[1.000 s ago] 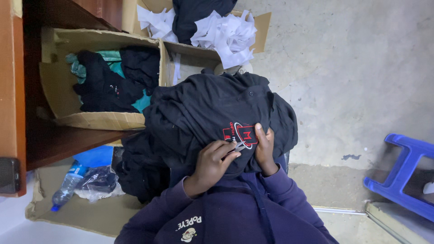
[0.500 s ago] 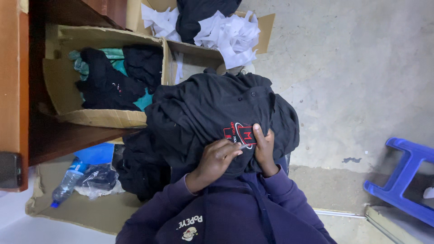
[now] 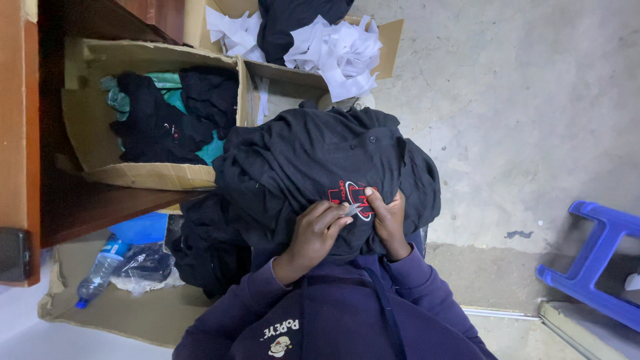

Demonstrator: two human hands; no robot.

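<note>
A black polo shirt [image 3: 300, 160] with a red and white embroidered emblem [image 3: 347, 193] lies bunched over my lap. My left hand [image 3: 313, 233] pinches a small silver cutting tool [image 3: 353, 209] with its tip at the emblem. My right hand [image 3: 387, 220] grips the shirt fabric just beside the emblem, fingers curled over it. Both hands touch the shirt and almost touch each other. I wear a dark purple hoodie [image 3: 333, 313].
A cardboard box [image 3: 153, 175] at left holds black and teal garments. Another box [image 3: 390, 33] behind holds white paper scraps and dark cloth. A plastic bottle [image 3: 100, 273] lies on flattened cardboard. A brown wooden cabinet [image 3: 20, 133] stands left, a blue plastic stool [image 3: 593, 267] right.
My hands stay at the emblem; the left fingers shifted slightly with the tool. The view has barely moved.
</note>
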